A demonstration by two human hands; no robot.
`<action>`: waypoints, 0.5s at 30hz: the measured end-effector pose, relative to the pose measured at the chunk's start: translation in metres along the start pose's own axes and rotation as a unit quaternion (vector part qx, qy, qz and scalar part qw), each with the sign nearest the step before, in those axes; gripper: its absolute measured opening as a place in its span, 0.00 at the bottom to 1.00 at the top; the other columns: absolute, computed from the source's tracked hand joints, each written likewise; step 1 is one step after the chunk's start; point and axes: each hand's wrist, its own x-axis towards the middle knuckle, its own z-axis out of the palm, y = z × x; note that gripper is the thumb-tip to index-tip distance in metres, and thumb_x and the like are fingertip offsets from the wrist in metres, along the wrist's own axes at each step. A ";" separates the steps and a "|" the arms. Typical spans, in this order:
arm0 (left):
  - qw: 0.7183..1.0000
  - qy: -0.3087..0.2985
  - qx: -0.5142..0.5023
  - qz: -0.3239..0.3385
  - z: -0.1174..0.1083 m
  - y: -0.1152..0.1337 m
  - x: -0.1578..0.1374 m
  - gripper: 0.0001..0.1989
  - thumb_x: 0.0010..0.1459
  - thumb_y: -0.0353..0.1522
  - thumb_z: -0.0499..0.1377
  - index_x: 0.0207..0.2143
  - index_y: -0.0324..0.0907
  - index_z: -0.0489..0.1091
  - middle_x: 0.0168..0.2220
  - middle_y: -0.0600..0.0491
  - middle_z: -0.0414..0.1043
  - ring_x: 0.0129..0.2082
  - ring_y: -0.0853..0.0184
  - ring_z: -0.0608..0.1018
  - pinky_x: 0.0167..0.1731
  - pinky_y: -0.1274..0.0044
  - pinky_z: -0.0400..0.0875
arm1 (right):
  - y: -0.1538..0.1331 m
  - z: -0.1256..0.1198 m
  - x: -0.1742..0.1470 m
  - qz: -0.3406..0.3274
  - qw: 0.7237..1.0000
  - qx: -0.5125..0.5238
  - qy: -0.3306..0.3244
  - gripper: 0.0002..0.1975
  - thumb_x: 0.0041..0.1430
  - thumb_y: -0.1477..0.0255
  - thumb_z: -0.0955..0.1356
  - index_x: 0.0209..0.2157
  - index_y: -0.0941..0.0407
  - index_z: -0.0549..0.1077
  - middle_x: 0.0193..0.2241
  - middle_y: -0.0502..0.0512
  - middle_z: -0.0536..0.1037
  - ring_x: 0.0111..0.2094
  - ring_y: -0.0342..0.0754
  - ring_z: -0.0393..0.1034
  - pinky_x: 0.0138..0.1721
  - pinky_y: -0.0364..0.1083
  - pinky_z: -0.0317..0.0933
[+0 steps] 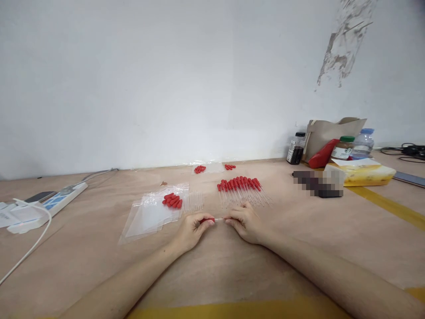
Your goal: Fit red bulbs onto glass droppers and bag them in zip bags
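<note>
Between finger and thumb, my left hand (195, 228) pinches a red rubber dropper bulb (207, 219). My right hand (245, 223) grips a thin clear glass tube (219, 219), whose other end meets the bulb; how far it sits inside is hidden by my fingers. Beyond my right hand lies a row of droppers (241, 184), red bulbs fitted on clear tubes. Loose red bulbs (172, 200) are heaped on clear plastic bags (151, 212) to the left. Several bare glass tubes (193, 201) lie beside that heap.
Near the wall, two small groups of red bulbs (199, 169) lie by clear plastic. A power strip (48, 208) with a white cable stands left. At right are a dark bottle (296, 148), a beige bag (328, 130), a jar (343, 148), a water bottle (363, 142) and a yellow tissue pack (368, 173).
</note>
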 end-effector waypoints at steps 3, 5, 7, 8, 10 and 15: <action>1.000 -0.011 0.017 0.017 0.000 0.003 -0.002 0.10 0.58 0.35 0.53 0.32 0.41 0.72 0.30 0.53 0.73 0.30 0.69 0.73 0.31 0.79 0.65 | 0.004 -0.001 0.002 -0.028 0.999 -0.019 -0.003 0.09 0.58 0.74 0.61 0.32 0.54 0.72 0.28 0.49 0.74 0.28 0.41 0.61 0.37 0.46 0.44; 0.999 -0.016 0.041 0.023 0.000 0.006 -0.003 0.11 0.58 0.36 0.52 0.32 0.41 0.72 0.28 0.54 0.72 0.28 0.69 0.72 0.30 0.79 0.65 | 0.005 -0.001 0.002 -0.042 0.998 -0.040 0.001 0.09 0.58 0.74 0.61 0.32 0.54 0.72 0.28 0.50 0.74 0.28 0.41 0.61 0.37 0.46 0.43; 0.997 -0.022 0.068 0.026 -0.001 0.008 -0.003 0.11 0.58 0.36 0.52 0.32 0.41 0.72 0.26 0.54 0.71 0.26 0.70 0.71 0.28 0.79 0.64 | 0.004 -0.001 0.000 -0.049 0.997 -0.064 0.008 0.09 0.58 0.74 0.60 0.31 0.55 0.72 0.27 0.51 0.74 0.27 0.41 0.60 0.36 0.46 0.43; 0.996 -0.024 0.080 0.028 -0.001 0.009 -0.003 0.11 0.58 0.36 0.52 0.31 0.41 0.72 0.26 0.54 0.70 0.26 0.70 0.71 0.27 0.80 0.63 | 0.003 0.000 0.000 -0.052 0.996 -0.075 0.012 0.10 0.58 0.74 0.60 0.30 0.56 0.72 0.27 0.52 0.73 0.27 0.41 0.60 0.36 0.46 0.42; 0.995 -0.026 0.094 0.034 -0.001 0.011 -0.003 0.10 0.58 0.35 0.52 0.31 0.40 0.71 0.26 0.54 0.69 0.26 0.70 0.70 0.27 0.80 0.63 | 0.000 0.001 -0.001 -0.054 0.994 -0.089 0.019 0.10 0.58 0.75 0.60 0.29 0.56 0.71 0.26 0.52 0.73 0.27 0.41 0.60 0.35 0.46 0.42; 0.991 -0.040 0.115 0.059 -0.002 0.012 -0.004 0.11 0.59 0.34 0.51 0.31 0.39 0.70 0.26 0.53 0.69 0.26 0.70 0.69 0.27 0.79 0.63 | -0.009 0.004 -0.001 -0.055 0.993 -0.099 0.016 0.10 0.56 0.76 0.59 0.27 0.58 0.69 0.22 0.50 0.72 0.23 0.40 0.56 0.34 0.45 0.42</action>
